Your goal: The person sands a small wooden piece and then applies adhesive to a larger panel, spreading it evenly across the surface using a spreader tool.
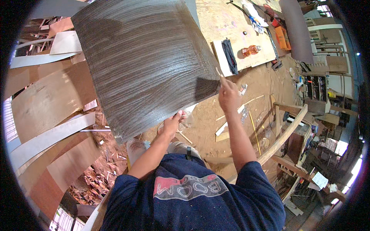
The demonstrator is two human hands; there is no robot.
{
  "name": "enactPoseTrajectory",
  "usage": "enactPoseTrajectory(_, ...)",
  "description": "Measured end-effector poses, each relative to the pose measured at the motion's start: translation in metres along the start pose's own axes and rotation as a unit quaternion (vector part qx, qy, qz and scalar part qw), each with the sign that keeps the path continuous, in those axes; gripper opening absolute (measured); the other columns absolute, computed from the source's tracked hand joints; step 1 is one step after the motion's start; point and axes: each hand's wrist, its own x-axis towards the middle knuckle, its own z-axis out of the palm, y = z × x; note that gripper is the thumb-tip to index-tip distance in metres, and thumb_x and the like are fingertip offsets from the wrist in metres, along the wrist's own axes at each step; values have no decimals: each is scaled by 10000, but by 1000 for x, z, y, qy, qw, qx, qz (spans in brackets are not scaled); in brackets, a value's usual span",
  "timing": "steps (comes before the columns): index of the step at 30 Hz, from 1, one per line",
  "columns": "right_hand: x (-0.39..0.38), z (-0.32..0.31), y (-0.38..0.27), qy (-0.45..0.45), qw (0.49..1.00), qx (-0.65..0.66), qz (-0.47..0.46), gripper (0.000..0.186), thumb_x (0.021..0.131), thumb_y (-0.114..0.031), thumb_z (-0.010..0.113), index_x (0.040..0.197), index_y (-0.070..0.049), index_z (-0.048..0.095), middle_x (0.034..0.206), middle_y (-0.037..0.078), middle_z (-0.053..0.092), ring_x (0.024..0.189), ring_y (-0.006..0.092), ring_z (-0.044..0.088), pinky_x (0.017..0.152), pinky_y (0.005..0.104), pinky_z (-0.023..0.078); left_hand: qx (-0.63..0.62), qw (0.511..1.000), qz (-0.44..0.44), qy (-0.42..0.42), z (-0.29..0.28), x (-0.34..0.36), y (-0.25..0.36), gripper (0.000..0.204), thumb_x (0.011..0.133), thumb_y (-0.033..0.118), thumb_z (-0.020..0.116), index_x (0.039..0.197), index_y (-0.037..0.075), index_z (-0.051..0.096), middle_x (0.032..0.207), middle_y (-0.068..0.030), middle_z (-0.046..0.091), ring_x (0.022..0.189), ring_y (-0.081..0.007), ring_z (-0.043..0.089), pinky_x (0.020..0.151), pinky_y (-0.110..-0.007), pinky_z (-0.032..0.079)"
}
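Note:
A large dark brown sheet (150, 57) with streaky, wet-looking marks lies tilted before me, covering the upper left of the view. My right hand (230, 95) is closed at its right corner, gripping a thin pale spreader strip (219, 72) whose end meets the sheet's edge. At the near edge, my left hand (171, 125) has its fingers closed. A clear plastic thing (187, 120) shows right beside those fingertips; whether they hold it or the sheet's edge I cannot tell.
Beyond the sheet, a pale worktable (219, 27) carries an amber bottle (251, 50), a dark folded cloth (229, 56) and an orange box (283, 37). Boards (50, 100) are stacked at left. A wooden frame (285, 133) stands at right; scraps litter the floor.

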Motion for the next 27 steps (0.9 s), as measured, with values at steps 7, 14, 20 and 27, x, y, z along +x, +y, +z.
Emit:
enactPoseTrajectory(7, -87, 41, -1, -75, 988, -124, 57, 502, 803, -86, 669, 1303, -126, 688, 1122, 151, 699, 1009, 376, 661, 902, 461, 534, -13, 1000, -22, -18, -2, 0, 0, 305, 1044, 275, 641, 1176, 5, 689, 1077, -78, 721, 907, -152, 681, 766, -285, 532)
enactPoseTrajectory(14, -48, -40, -24, -45, 990, 1, 134, 188, 887, -88, 636, 1042, -35, 728, 1042, 207, 728, 965, 405, 705, 809, 457, 560, -7, 999, -36, -19, -5, 1, 0, 325, 1049, 311, 630, 1179, 20, 695, 1079, -62, 730, 908, -142, 688, 793, -292, 523)
enactPoseTrajectory(20, 11, 17, 40, -185, 960, -82, 192, 337, 910, -177, 573, 1209, -123, 718, 1128, 234, 711, 1017, 455, 681, 876, 534, 545, -17, 998, -49, -46, -3, -1, 1, 331, 1050, 323, 626, 1203, 38, 691, 1080, -53, 726, 916, -136, 682, 794, -290, 520)
enactPoseTrajectory(27, -13, 47, -6, -222, 966, -43, 129, 375, 919, -145, 534, 1259, -135, 689, 1138, 296, 684, 1066, 491, 650, 934, 546, 525, 1, 996, -40, -80, -12, -4, 10, 318, 1053, 324, 621, 1223, 62, 681, 1088, -53, 723, 929, -135, 678, 796, -286, 524)
